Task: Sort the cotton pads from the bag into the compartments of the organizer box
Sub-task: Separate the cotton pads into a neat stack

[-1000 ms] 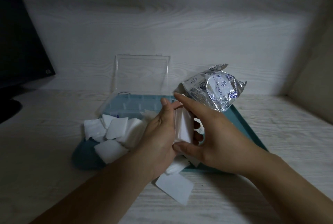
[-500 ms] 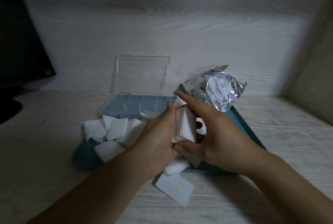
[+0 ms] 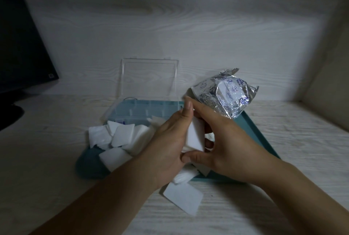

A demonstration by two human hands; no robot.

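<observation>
Cotton pads [image 3: 194, 136], a small stack, are pinched between both hands, left hand [image 3: 170, 140] and right hand [image 3: 224, 146] curled around them above the tray [image 3: 264, 140]; squaring appears underway, and next calls for lowering into a box [image 3: 143, 110] compartment.

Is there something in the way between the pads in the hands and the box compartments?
Yes. Loose cotton pads are heaped over the near part of the organizer box; the far compartments look uncovered, lid open. Both hands grip the held stack.
</observation>
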